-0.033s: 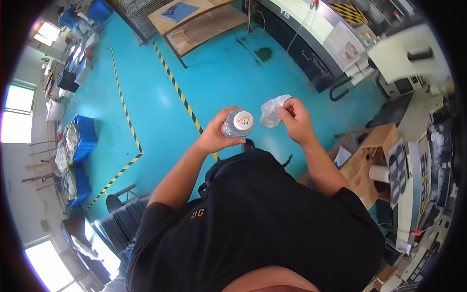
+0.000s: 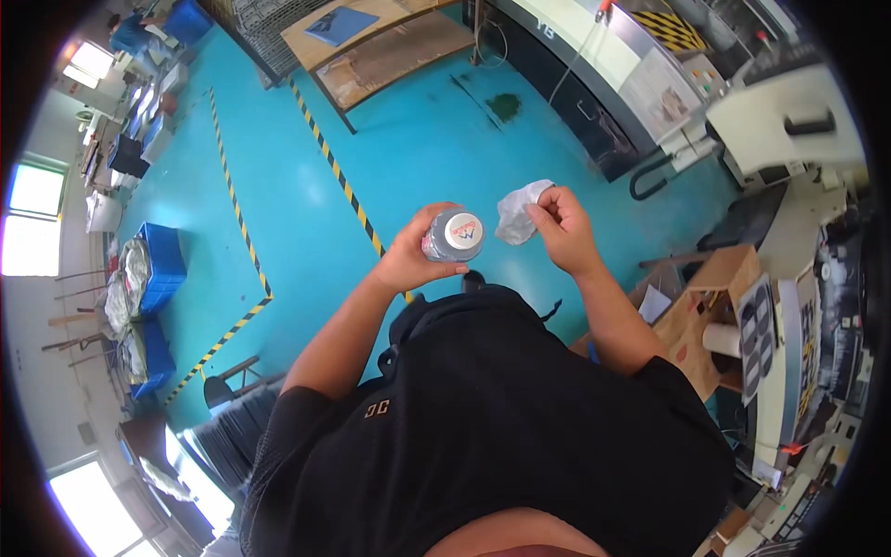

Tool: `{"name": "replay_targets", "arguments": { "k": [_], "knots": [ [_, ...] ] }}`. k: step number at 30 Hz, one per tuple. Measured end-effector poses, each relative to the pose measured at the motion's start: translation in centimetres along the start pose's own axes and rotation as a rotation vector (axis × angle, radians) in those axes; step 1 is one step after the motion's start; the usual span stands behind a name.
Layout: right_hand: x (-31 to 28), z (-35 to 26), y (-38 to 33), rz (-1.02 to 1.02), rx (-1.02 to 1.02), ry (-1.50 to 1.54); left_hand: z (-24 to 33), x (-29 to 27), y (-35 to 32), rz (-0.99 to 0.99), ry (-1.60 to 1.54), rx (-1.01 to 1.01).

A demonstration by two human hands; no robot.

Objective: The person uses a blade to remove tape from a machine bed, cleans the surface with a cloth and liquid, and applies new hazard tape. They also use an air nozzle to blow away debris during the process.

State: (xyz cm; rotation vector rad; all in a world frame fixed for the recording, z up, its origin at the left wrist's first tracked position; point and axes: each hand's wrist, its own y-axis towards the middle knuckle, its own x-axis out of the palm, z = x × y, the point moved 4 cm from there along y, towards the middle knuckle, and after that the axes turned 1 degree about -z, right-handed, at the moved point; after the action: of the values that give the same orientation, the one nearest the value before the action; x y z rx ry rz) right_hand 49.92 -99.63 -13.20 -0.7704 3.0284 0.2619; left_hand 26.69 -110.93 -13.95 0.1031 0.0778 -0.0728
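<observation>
Two bare hands meet just above the middle of the frame, over a teal floor (image 2: 278,186). The left hand (image 2: 408,260) is wrapped around a small clear bottle (image 2: 453,236), fingers curled along its far side and thumb under it, so that the white cap faces up toward the camera. The right hand (image 2: 562,230) sits just to the right of the bottle, fingers closed in a pinch on a crumpled white cloth (image 2: 518,212). The cloth hangs between the two hands, its lower edge just beside the bottle cap; whether they touch cannot be told. Both forearms rise from a black shirt (image 2: 483,418) that fills the lower middle of the frame. A yellow and black striped line (image 2: 343,186) runs across the floor from the upper left toward the hands. Blue crates (image 2: 160,265) stand at the left edge, and a cardboard box (image 2: 705,306) lies right of the right forearm.
</observation>
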Motion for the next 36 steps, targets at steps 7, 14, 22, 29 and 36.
{"name": "replay_targets", "arguments": {
  "k": [7, 14, 22, 29, 36],
  "knots": [
    [0.7, 4.6, 22.4, -0.066, 0.120, -0.009, -4.9, -13.2, 19.5, -0.029, -0.022, -0.021],
    [-4.0, 13.9, 34.9, 0.056, 0.458, -0.206, -11.0, -25.8, 37.5, -0.206, -0.169, -0.210],
    [-12.8, 16.2, 47.6, 0.676, 0.485, 0.706, -11.1, -31.1, 61.6, -0.401, -0.307, -0.312],
    [-21.8, 15.5, 66.4, 0.443, 0.419, 1.068, -11.9, -31.3, 84.2, -0.488, -0.268, -0.303],
    [-34.8, 10.5, 82.3, 0.624, 0.374, 0.743, -9.2, -28.6, 104.7, -0.565, -0.220, -0.257]
  ]
}}
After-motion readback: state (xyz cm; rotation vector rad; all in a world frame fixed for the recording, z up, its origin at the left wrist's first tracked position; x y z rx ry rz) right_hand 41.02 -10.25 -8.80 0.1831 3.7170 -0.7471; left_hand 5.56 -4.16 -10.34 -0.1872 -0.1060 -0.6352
